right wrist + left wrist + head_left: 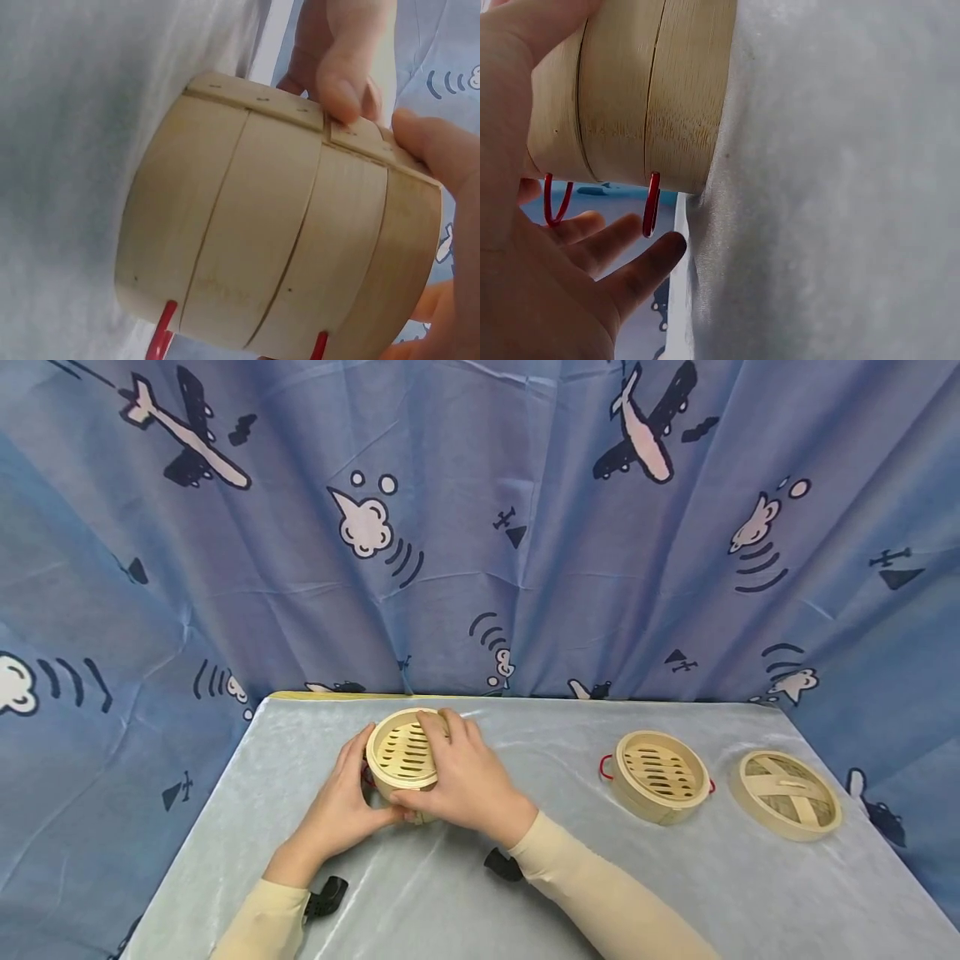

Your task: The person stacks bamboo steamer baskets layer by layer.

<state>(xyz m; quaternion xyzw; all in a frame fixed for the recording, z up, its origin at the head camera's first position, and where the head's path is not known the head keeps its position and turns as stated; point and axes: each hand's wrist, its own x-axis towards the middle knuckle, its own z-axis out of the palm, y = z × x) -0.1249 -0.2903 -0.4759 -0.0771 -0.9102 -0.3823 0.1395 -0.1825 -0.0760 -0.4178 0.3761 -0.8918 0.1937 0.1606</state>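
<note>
A stack of round bamboo steamer baskets [384,783] stands on the left part of the table, its slatted floor facing up. Seams between its tiers show in the left wrist view, as do red handles [652,206] on its side. My left hand [341,810] holds the stack's left side, thumb at the front, other fingers spread near the red handles. Over the top rim, my right hand [472,781] grips the uppermost basket [412,232], fingers reaching across the slats and thumb on the near side. Both thumbs lie close together at the front.
Another slatted steamer basket [660,810] with red handles sits on the right of the table. Beside it, farther right, lies a woven bamboo lid [787,787]. A pale cloth [570,877] covers the table, and a blue patterned curtain [465,568] hangs behind.
</note>
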